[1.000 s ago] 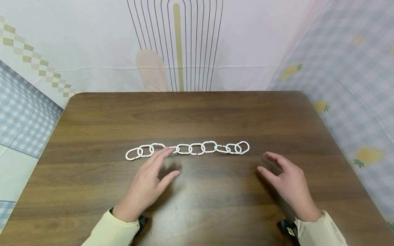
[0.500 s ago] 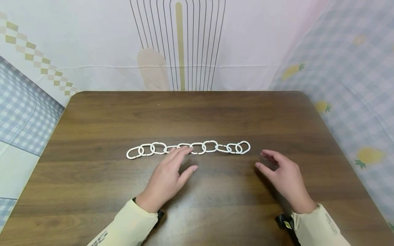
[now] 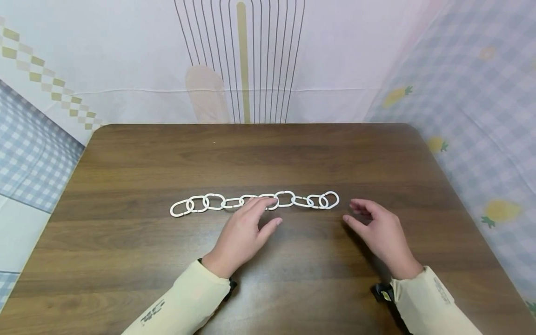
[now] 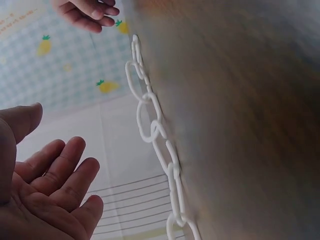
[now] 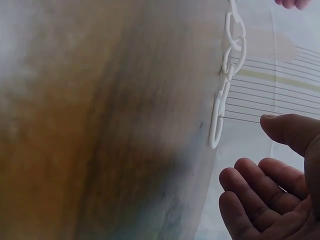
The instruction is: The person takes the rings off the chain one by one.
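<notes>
A chain of several white oval links lies stretched from left to right across the brown table. My left hand hovers over the table in front of the chain's middle, its fingers covering part of a few links in the head view. In the left wrist view the fingers are relaxed and apart from the links, with nothing held. To the right of the chain's right end, my right hand is held above the table, fingers loosely bent. The right wrist view shows its palm and fingers holding nothing, clear of the chain.
The wooden table has rounded far corners. A white cloth with line patterns hangs behind it, and a blue checked cloth with pineapples hangs on the right. Another checked cloth is at the left.
My left hand has moved to the right along the chain, from its left part to its middle. My right hand has shifted slightly left and forward. The chain stays in place.
</notes>
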A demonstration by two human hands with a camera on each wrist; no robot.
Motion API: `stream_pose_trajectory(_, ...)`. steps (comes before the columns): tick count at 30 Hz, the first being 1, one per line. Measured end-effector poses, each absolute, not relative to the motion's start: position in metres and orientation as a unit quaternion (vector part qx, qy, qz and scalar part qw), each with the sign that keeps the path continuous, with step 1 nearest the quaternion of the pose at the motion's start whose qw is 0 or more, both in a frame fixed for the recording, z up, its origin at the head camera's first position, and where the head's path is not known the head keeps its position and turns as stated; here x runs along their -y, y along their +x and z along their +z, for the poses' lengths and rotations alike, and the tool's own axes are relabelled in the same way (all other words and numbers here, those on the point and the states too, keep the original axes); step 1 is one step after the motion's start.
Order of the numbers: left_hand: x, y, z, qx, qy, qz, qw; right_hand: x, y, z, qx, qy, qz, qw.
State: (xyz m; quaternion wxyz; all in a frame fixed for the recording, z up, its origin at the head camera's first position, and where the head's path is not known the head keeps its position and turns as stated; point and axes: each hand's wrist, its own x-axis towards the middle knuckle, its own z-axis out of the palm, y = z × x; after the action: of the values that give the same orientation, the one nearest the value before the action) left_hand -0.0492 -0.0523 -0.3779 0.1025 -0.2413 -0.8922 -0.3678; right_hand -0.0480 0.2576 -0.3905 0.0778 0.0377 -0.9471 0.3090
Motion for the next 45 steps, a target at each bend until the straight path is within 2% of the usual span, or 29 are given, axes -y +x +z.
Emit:
stream_pose_trajectory(13,0.032,-0.060,-0.381,0.894,-0.238,-0.370,0.086,-0.253,-0.059,-0.393,0.950,0.039,0.302,0.065)
stream_pose_trajectory(22,0.020,-0.067,-0.378,0.902,-0.260,-0.335,0.083,-0.251,-0.064,-0.389,0.956,0.031,0.290,0.006)
stream_pose_trajectory(33,0.004,-0.080,-0.375,0.906,-0.248,-0.338,0.054,-0.253,-0.076,-0.390,0.961,0.033,0.274,-0.010)
stream_pose_trajectory(45,-0.012,-0.092,-0.381,0.917,-0.229,-0.327,0.025,-0.251,-0.085,-0.390,0.965,0.034,0.259,0.001)
